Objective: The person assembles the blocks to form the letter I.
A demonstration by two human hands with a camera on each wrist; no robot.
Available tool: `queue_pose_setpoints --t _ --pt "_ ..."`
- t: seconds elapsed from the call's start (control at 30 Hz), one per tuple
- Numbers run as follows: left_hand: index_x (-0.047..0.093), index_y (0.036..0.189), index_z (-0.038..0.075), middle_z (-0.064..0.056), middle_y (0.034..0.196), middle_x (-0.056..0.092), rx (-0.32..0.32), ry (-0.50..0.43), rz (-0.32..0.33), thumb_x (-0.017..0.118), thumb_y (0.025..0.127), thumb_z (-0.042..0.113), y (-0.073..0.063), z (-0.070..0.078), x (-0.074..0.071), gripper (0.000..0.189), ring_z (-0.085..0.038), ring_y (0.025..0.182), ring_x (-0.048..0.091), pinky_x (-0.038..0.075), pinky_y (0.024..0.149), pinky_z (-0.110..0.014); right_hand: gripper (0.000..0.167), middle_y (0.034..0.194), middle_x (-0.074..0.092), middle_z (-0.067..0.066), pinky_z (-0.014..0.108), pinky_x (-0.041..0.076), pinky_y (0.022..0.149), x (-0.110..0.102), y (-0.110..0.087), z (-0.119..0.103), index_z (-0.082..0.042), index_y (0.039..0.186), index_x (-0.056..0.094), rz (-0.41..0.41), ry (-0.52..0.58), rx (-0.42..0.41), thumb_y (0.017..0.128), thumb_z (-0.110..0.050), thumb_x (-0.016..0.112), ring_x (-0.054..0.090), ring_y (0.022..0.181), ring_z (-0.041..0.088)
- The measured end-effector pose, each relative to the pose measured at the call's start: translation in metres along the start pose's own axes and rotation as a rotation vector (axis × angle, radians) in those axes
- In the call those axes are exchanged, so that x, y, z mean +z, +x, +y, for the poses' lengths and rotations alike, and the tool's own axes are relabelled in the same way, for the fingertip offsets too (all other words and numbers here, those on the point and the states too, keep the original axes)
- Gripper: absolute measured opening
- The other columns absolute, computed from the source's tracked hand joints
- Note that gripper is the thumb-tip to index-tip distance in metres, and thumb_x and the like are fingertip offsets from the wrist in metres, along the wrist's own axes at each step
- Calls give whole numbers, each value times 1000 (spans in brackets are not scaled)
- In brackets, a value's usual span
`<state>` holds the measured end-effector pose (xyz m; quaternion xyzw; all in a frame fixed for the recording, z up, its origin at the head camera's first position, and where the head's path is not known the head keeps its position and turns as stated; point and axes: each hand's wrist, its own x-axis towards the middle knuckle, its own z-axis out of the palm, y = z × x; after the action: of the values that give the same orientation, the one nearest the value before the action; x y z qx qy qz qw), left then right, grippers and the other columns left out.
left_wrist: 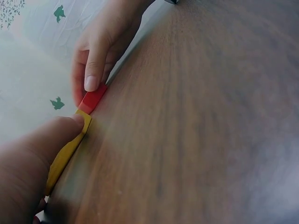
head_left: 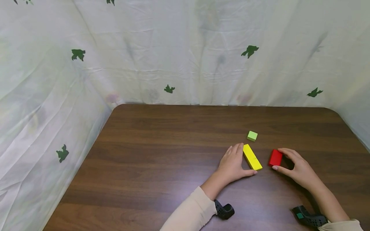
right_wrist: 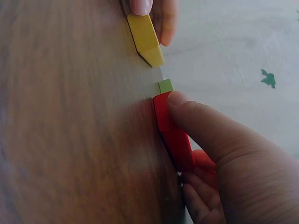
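My left hand (head_left: 232, 164) holds a long yellow block (head_left: 252, 157) by its ends, with the thumb at the near end and the fingertips at the far end. To the right, my right hand (head_left: 297, 168) pinches a shorter red block (head_left: 275, 158) between thumb and fingers. Both blocks lie on the wooden table, with a small gap between them in the head view. In the right wrist view the thumb presses one end of the red block (right_wrist: 174, 133). Beyond the yellow block sits a small light green block (head_left: 252, 135), touched by neither hand.
The brown wooden table (head_left: 138, 166) stretches far to the left of the hands. Behind it and along its left side hangs a pale curtain (head_left: 179, 54) with green leaf shapes. Each wrist wears a black camera mount, such as the left one (head_left: 224, 210).
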<state>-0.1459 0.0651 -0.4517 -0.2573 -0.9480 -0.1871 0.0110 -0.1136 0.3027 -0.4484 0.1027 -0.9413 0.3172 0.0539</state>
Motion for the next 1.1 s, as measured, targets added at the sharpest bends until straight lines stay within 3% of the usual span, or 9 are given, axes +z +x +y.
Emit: queue_pose_setpoints --t 0.4,1.1 --pt "27 138 4 -6 135 36 8 -72 48 68 67 56 0 0 -2 98 -16 122 36 31 97 -23 68 123 39 23 61 34 79 1 0 1 2 124 44 10 8 3 73 -29 75 38 108 42" --pt "31 136 8 -4 133 34 131 -135 169 71 66 53 -4 1 -7 92 -14 120 36 32 96 -21 68 123 39 25 62 34 79 1 -1 0 4 124 43 1 6 6 73 -29 74 37 109 43"
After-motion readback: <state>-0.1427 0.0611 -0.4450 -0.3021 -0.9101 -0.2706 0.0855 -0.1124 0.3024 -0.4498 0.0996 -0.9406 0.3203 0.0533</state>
